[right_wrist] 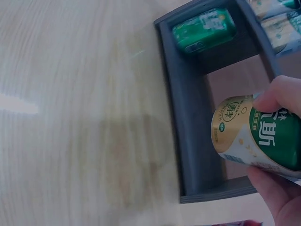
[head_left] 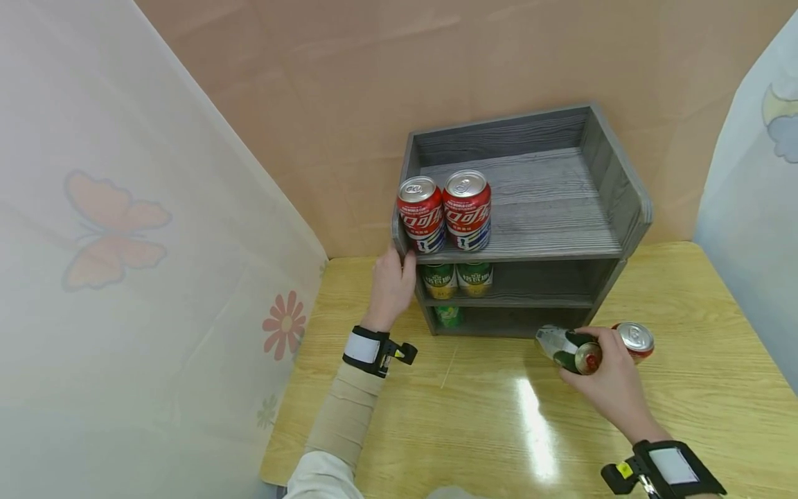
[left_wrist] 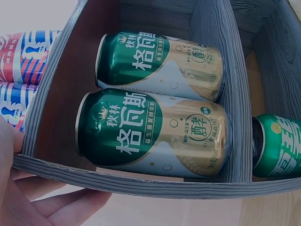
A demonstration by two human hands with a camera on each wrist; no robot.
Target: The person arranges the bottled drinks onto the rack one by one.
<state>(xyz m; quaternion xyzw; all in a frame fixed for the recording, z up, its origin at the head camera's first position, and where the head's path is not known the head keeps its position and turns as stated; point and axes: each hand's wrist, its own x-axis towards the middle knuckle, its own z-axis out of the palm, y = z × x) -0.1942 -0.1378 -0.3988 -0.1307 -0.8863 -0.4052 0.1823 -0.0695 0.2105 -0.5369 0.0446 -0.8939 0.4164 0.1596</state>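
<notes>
My left hand (head_left: 391,287) grips the left side of a grey wooden shelf (head_left: 524,256) just below its top board; in the left wrist view its fingers lie along the side panel's edge. My right hand (head_left: 609,378) holds a green, gold and white drink can (right_wrist: 261,134), tilted, in front of the shelf's lower right part. Two cans of the same kind (left_wrist: 155,136) lie side by side in the middle tier, seen closely in the left wrist view. Below them, a green can (right_wrist: 204,30) sits at the left end of the bottom tier.
Two red cola cans (head_left: 467,211) stand at the left of the top tier. Another red can (head_left: 637,341) is on the wooden table (head_left: 474,416), just beyond my right hand. A brown backdrop (head_left: 349,138) hangs behind the shelf, with pale printed sheets at both sides.
</notes>
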